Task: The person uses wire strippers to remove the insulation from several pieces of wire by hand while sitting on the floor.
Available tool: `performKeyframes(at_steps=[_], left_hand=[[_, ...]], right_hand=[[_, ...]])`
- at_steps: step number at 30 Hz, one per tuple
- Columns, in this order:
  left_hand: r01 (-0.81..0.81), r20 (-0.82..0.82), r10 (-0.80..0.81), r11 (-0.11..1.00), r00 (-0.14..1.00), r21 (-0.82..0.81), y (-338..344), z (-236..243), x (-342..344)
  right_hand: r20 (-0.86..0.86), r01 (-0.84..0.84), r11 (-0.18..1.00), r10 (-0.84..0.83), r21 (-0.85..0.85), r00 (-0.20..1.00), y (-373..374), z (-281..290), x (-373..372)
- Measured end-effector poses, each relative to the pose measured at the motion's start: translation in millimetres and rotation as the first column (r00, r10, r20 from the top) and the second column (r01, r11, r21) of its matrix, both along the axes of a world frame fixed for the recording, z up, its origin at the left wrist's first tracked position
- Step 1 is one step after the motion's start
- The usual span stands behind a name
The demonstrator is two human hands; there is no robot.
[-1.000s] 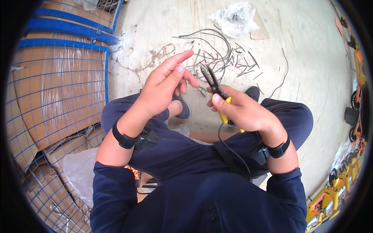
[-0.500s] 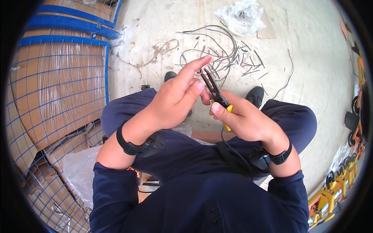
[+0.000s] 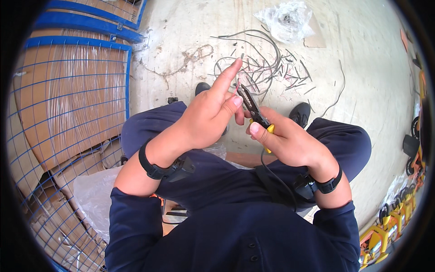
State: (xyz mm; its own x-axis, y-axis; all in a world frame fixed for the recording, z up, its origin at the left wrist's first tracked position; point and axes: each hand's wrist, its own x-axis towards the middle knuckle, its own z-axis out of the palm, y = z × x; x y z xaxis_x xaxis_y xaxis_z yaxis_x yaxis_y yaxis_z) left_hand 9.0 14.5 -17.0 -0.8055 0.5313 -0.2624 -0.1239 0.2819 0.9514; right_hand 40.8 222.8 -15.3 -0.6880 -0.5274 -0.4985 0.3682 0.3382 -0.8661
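Observation:
My right hand (image 3: 290, 141) grips a pair of pliers (image 3: 253, 111) with yellow handles and dark jaws that point up and to the left. My left hand (image 3: 209, 113) is raised beside the jaws, index finger stretched out, thumb and middle finger pinching a thin reddish wire (image 3: 238, 86) at the jaw tips. Both hands hover above my knees in dark blue trousers. On the concrete floor beyond the hands lies a tangle of dark wires and short cut pieces (image 3: 267, 63).
A crumpled clear plastic bag (image 3: 285, 20) lies on the floor at the top. Blue wire-mesh cages with wrapped cardboard (image 3: 68, 99) fill the left side. Yellow and orange equipment (image 3: 385, 226) stands at the lower right. My shoes (image 3: 301, 113) rest on the floor.
My left hand has closed in on the pliers' jaws and lifted its index finger straight. The view has shifted slightly, and both hands stay close together.

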Motion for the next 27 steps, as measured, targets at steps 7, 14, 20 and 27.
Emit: performKeyframes(at_steps=[7,14,20,27], left_hand=[[0.043,-0.024,-0.044,0.998,0.999,-0.045,0,1,1],[0.054,-0.017,-0.055,0.996,0.998,-0.066,1,1,1],[0.054,-0.008,-0.054,0.995,0.998,-0.078,2,2,1],[0.063,-0.019,-0.065,0.993,0.998,-0.096,1,3,1]], right_hand=[[0.062,-0.032,0.997,0.028,0.067,0.998,-2,11,-4],[0.031,-0.071,0.994,0.069,0.083,0.997,-1,15,-5],[-0.019,-0.047,0.997,0.048,0.069,0.999,-1,9,-2],[-0.010,-0.051,0.997,0.052,0.066,0.999,-2,10,-2]])
